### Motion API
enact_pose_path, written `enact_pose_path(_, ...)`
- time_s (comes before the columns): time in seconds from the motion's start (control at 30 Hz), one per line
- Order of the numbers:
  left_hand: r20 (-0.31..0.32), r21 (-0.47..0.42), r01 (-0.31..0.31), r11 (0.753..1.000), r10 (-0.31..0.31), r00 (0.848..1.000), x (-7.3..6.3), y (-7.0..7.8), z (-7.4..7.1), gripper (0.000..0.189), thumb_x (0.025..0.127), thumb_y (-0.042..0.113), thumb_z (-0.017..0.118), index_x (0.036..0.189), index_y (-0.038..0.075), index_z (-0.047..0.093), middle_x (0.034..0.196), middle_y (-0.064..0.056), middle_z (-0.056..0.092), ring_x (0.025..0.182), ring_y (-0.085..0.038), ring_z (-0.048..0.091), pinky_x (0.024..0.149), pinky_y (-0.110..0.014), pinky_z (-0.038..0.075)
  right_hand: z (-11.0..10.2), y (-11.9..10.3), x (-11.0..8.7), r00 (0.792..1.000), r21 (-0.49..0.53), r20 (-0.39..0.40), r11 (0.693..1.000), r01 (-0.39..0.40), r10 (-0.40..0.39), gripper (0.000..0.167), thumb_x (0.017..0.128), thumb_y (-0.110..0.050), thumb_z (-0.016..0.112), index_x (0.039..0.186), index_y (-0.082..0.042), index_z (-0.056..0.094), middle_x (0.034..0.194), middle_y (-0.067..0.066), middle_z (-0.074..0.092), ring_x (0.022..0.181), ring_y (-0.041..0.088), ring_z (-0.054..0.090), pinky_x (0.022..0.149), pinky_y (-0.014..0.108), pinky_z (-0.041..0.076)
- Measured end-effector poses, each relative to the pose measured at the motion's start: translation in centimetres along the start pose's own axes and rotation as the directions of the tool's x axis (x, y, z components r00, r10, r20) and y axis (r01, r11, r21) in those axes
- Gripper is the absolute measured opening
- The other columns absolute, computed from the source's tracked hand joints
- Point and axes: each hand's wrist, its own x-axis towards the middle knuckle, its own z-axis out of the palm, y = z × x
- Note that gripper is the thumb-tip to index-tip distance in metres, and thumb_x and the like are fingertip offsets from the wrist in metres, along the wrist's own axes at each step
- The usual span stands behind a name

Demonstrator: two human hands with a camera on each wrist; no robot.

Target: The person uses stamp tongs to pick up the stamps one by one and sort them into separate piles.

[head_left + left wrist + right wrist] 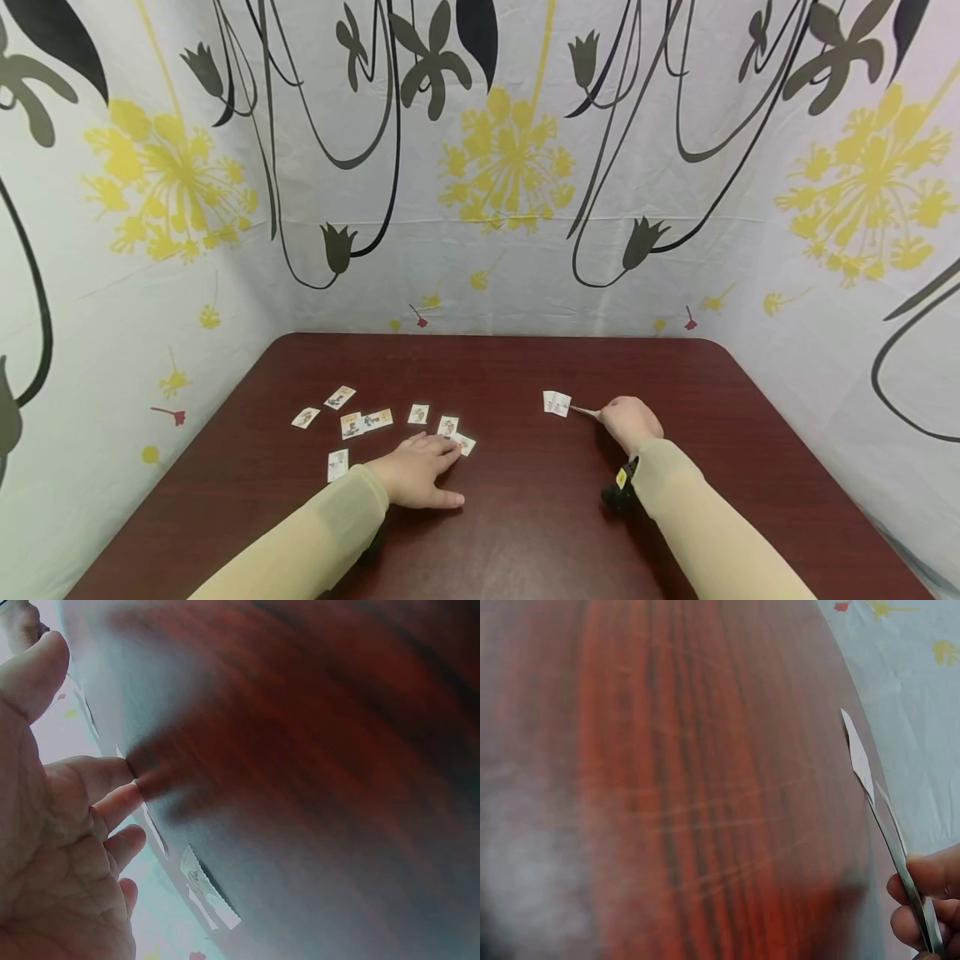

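My right hand (630, 423) pinches a pair of metal tweezers (900, 866), whose tips point left. Right at those tips lies a small printed paper stamp (561, 405), overlapping a second stamp (549, 398) on its left. In the right wrist view the paper shows pale and nearly edge-on by the tips. The left hand (422, 471) lies low over the table, palm down, with fingers spread. Its fingertips are right at a tilted stamp (464, 443), and another stamp (447, 426) sits just behind. In the left wrist view the fingers (112, 776) are extended.
Several more stamps lie scattered at the left, among them a single one (418, 414), an overlapping pair (375, 419) and one beside the left sleeve (338, 464). The dark red table (510, 533) meets a flower-printed cloth (480, 275) behind and at both sides.
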Motion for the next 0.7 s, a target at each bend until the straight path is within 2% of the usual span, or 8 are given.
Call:
enact_pose_path(0.2, -0.001, 0.008, -0.002, 1.0, 0.002, 1.0, 0.0, -0.1, 0.0, 0.082, 0.087, 0.065, 0.054, 0.147, 0.009, 0.041, 0.151, -0.006, 0.037, 0.141, -0.026, 0.029, 0.116, -0.045, 0.015, 0.1, 0.3, -0.8, 1.0, -0.01, -0.003, 1.0, 0.004, -0.004, 0.023, 0.087, -0.025, 0.058, 0.09, -0.008, 0.074, 0.095, 0.009, 0.069, 0.073, 0.022, 0.057, 0.065, 0.04, 0.048)
enact_pose_path(0.4, -0.002, 0.005, -0.006, 1.0, 0.006, 1.0, 0.0, -0.1, 0.1, 0.083, 0.087, 0.065, 0.055, 0.146, 0.009, 0.041, 0.15, -0.006, 0.038, 0.141, -0.026, 0.029, 0.115, -0.046, 0.016, 0.3, 0.1, -1.8, 1.0, -0.014, -0.015, 1.0, 0.021, -0.021, 0.025, 0.086, -0.025, 0.06, 0.098, -0.008, 0.075, 0.102, 0.01, 0.069, 0.086, 0.025, 0.062, 0.073, 0.046, 0.05)
enact_pose_path(0.7, -0.003, 0.006, 0.002, 1.0, -0.002, 1.0, 0.2, -0.1, 0.3, 0.083, 0.087, 0.065, 0.053, 0.147, 0.009, 0.041, 0.15, -0.006, 0.038, 0.141, -0.026, 0.028, 0.116, -0.045, 0.015, 1.5, -1.5, -3.3, 0.999, -0.003, -0.012, 0.999, 0.041, -0.042, 0.019, 0.084, -0.025, 0.064, 0.092, -0.013, 0.076, 0.098, 0.004, 0.07, 0.086, 0.021, 0.063, 0.072, 0.043, 0.049)
